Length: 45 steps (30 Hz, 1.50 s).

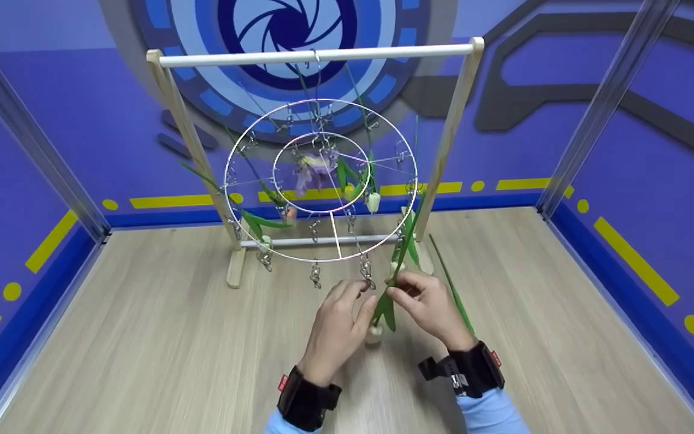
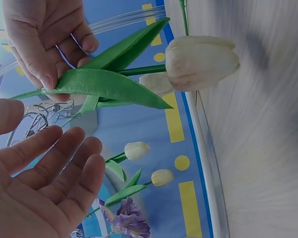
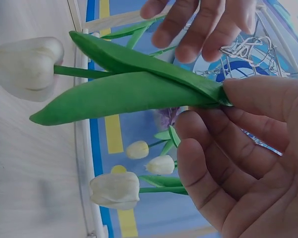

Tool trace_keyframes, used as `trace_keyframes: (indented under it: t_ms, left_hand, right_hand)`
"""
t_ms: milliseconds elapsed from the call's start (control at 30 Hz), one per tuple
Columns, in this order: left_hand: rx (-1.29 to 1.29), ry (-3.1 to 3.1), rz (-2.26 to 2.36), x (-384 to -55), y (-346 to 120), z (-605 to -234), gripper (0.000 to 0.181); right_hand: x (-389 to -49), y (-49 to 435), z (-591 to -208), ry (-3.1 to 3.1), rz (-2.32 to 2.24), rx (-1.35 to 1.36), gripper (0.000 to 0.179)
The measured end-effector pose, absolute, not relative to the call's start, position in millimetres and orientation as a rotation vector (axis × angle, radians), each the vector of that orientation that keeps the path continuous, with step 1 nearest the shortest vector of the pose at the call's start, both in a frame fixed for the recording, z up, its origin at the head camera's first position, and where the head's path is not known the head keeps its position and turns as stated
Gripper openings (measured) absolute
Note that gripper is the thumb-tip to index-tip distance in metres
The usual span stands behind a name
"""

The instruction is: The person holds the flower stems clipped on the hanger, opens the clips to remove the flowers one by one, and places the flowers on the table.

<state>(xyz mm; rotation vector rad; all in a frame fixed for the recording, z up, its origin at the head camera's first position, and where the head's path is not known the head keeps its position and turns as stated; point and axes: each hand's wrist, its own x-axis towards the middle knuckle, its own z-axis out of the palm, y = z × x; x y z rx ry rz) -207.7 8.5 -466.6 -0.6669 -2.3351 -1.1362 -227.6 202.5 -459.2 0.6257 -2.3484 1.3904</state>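
Presently, the right hand (image 1: pixel 425 305) pinches a white, green-leaved tulip (image 3: pixel 104 100), bloom downward; the left hand (image 1: pixel 336 323), thumb and fingers apart, is near a silver metal clip (image 1: pixel 367 276).

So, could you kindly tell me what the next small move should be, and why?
Probably bring the held white tulip to the hanging clip beside the left hand: the right hand pinches it blossom-down, and other flowers hang from the ring.
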Motion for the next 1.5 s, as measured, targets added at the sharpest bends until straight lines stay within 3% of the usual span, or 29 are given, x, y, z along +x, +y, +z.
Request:
trace_keyframes:
  t_ms: [833, 1133, 1500]
  left_hand:
    - [-0.716, -2.351, -1.092, -204.8, 7.2, -466.4, 0.026]
    - [-0.728, -2.330, -1.067, -205.8, 6.8, -466.4, 0.026]
    - [-0.746, -2.331, -1.045, -203.9, 8.2, -466.5, 0.037]
  right_hand:
    - [-219.5, 225.5, -448.1, -2.352, 1.352, 0.507, 0.005]
    - [-216.7, 234.0, -442.4, -2.322, 1.467, 0.401, 0.012]
    - [-214.3, 245.4, -438.8, -2.355, 1.364, 0.346, 0.012]
